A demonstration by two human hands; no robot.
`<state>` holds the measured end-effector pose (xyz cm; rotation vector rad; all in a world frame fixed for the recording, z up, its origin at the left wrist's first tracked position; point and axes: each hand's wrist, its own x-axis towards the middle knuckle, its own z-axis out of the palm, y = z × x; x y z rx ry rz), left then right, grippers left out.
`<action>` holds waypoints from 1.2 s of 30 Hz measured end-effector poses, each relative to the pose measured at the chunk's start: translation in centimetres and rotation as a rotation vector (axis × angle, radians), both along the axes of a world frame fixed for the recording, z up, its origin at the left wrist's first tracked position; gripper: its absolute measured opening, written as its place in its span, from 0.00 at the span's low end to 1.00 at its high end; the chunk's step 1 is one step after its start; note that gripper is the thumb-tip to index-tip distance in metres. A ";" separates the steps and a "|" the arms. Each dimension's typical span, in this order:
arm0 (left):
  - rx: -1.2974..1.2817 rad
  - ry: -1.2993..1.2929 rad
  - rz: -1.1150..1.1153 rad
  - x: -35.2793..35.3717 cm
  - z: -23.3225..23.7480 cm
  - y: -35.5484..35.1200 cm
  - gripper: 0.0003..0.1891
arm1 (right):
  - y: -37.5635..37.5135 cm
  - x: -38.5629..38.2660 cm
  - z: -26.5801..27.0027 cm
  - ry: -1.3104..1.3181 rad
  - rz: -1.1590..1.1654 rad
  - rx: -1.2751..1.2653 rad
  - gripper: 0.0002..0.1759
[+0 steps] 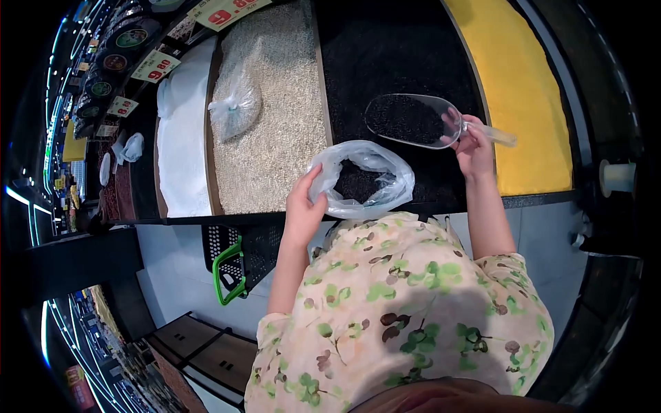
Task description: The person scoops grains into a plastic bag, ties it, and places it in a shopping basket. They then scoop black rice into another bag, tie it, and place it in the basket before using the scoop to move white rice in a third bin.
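My left hand (305,206) grips the left rim of a clear plastic bag (397,180), thumb on the inner side and fingers outside. The bag's mouth is wide, and dark grains (359,184) lie inside it. In my right hand (475,150) is the handle of a transparent scoop (451,129), with black grains in its bowl. The scoop is above the bin of black grain (399,48), up and to the right of the bag. Its bowl points left and does not touch the bag.
Left of the black grain lies a bin of pale grain (286,76) with a tied, filled bag (237,110) on it. A white bin (186,138) is farther left; a yellow bin (530,96) is on the right. A black basket (260,251) with a green handle (220,272) is below the counter.
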<state>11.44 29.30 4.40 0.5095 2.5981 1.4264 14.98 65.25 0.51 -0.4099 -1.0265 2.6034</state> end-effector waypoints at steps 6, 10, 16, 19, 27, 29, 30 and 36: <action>-0.012 -0.215 0.123 0.4 2.1 1.1 0.22 | -1.8 1.2 2.1 0.038 0.193 0.058 0.13; 0.062 -0.104 0.114 0.5 0.9 1.0 0.21 | -4.3 1.4 3.4 -0.026 0.274 0.210 0.12; 0.076 0.051 0.063 0.6 1.2 1.6 0.22 | -8.2 0.3 7.6 0.502 0.288 1.330 0.20; 0.085 -0.009 0.070 0.8 1.4 1.6 0.23 | -8.4 0.2 8.8 0.574 0.391 1.351 0.13; 0.173 -0.078 0.067 1.0 0.7 1.2 0.25 | -5.7 0.9 9.6 0.486 0.308 1.261 0.15; 0.182 -0.086 0.056 0.9 0.5 1.2 0.25 | -4.7 1.6 9.7 0.356 0.268 1.151 0.15; 0.187 -0.090 0.052 0.8 0.4 1.2 0.24 | -4.5 2.0 9.6 0.274 0.249 1.008 0.15; 0.178 -0.141 0.001 0.2 0.8 1.5 0.23 | -1.8 2.5 8.1 0.023 0.049 0.621 0.13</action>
